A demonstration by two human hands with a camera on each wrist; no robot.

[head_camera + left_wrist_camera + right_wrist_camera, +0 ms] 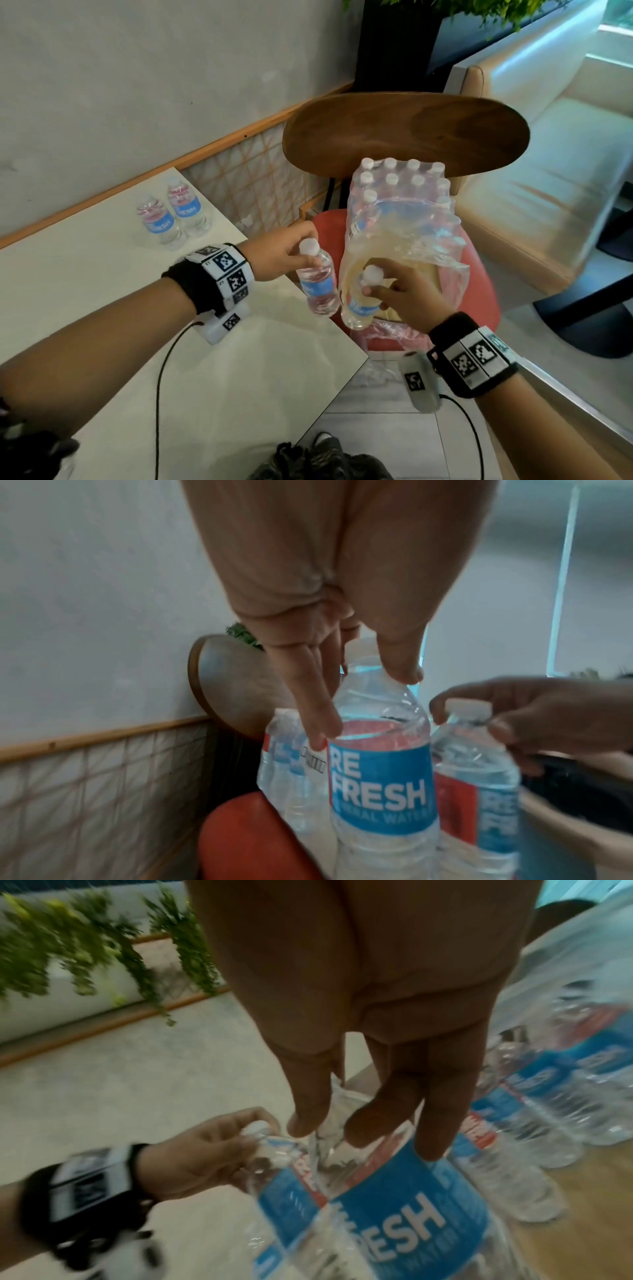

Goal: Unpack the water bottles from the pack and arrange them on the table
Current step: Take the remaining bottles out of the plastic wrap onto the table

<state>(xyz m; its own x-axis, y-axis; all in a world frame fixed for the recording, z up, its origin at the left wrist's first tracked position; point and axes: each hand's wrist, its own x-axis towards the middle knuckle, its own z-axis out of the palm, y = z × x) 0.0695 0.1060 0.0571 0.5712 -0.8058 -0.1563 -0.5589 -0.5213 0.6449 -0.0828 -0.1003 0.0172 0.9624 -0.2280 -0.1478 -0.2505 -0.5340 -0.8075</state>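
Hands (274, 251) (407, 294) each grip bottle (317, 281) (359, 301); pack (404, 205) part-full.

Soft daylight, blurred wrist views

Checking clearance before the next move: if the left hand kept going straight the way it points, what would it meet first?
Probably the shrink-wrapped pack on the red chair seat. The left hand, gripping a bottle by the neck, points toward the pack's near side; depth is unclear.
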